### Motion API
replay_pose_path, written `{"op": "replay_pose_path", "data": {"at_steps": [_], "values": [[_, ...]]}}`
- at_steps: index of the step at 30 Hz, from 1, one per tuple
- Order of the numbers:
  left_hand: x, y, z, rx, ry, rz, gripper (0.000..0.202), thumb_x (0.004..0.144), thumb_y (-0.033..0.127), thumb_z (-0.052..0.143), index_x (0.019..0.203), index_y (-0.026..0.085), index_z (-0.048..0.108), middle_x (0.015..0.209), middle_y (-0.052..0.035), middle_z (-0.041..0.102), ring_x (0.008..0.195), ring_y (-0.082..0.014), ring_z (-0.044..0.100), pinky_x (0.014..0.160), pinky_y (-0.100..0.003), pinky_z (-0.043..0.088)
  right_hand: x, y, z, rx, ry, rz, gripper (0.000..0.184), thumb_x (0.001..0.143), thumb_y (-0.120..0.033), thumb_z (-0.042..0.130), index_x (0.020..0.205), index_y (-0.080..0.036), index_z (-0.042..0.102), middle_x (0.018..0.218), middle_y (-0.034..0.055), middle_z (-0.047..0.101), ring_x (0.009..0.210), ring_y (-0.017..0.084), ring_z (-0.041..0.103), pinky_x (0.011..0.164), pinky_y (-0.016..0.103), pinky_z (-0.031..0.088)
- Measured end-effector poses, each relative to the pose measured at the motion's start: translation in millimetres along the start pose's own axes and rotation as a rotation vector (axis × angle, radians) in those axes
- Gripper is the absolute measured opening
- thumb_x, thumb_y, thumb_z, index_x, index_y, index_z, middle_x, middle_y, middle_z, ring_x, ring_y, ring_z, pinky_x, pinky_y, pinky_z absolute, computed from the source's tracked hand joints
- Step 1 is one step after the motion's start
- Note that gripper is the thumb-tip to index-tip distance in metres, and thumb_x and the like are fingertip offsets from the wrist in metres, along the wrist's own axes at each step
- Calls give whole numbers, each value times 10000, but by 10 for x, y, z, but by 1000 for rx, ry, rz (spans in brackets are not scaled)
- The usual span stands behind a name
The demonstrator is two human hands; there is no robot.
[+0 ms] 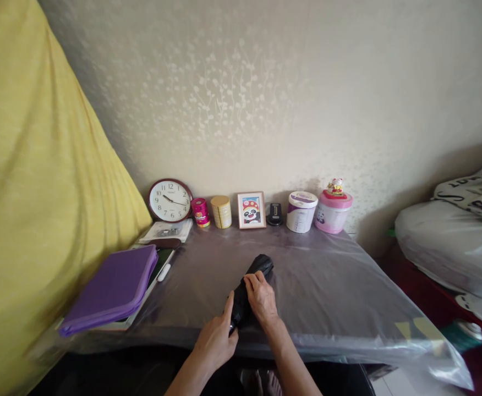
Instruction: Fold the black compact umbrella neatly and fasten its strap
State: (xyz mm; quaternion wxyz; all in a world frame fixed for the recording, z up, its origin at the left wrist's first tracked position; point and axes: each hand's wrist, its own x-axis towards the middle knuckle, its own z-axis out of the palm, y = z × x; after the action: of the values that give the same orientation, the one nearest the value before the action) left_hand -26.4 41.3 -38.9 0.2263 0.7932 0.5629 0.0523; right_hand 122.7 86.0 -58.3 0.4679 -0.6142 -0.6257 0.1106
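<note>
A folded black umbrella (254,276) lies on the plastic-covered table (332,286), pointing away from me. My left hand (216,338) grips its near end at the table's front edge, fingers curled round it. My right hand (261,297) rests on the umbrella's middle, fingers bent and pressed onto the fabric.
A purple zip folder (111,289) on books lies at the left. Along the wall stand a round clock (170,200), a red tin (200,213), a yellow tin (222,212), a picture frame (251,210), a white tub (301,211) and a pink tub (332,212). Yellow curtain left, bedding right.
</note>
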Motion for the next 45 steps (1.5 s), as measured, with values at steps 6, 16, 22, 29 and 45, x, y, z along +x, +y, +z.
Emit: {"op": "replay_pose_path", "data": {"at_steps": [6, 16, 22, 29, 45], "values": [[10, 14, 73, 123, 8, 25, 732, 825, 208, 380, 1376, 199, -102, 942, -53, 634, 822, -153, 601, 705, -220, 383, 46, 29, -98, 39, -140, -148, 182, 821, -223, 433, 929, -206, 579, 849, 32, 534, 746, 125, 540, 719, 225, 431], [41, 77, 107, 305, -21, -76, 716, 816, 127, 371, 1380, 221, -59, 897, -57, 634, 767, -162, 619, 654, -236, 410, -14, 261, -180, 481, -144, 30, 112, 811, -306, 472, 814, -202, 515, 746, -11, 524, 660, 106, 518, 641, 220, 444], [31, 174, 83, 399, -25, -107, 693, 804, 71, 344, 1383, 231, -1, 904, -88, 624, 763, -195, 629, 630, -269, 447, -7, 211, -207, 518, -203, -45, 96, 822, -279, 448, 814, -202, 505, 953, 24, 551, 743, 105, 521, 690, 221, 437], [17, 167, 84, 418, -10, -93, 688, 806, 62, 348, 1381, 250, 20, 910, -88, 624, 763, -183, 631, 639, -257, 460, 118, 96, -288, 265, -346, -95, 82, 821, -228, 430, 821, -203, 508, 663, -40, 534, 611, 94, 495, 607, 198, 383], [8, 86, 91, 342, -1, -40, 728, 794, 110, 387, 1385, 201, -27, 946, -88, 619, 791, -173, 617, 668, -248, 428, 255, -51, -92, -128, -255, -94, 135, 789, -179, 469, 741, -197, 594, 809, 32, 565, 727, 120, 558, 703, 220, 431]]}}
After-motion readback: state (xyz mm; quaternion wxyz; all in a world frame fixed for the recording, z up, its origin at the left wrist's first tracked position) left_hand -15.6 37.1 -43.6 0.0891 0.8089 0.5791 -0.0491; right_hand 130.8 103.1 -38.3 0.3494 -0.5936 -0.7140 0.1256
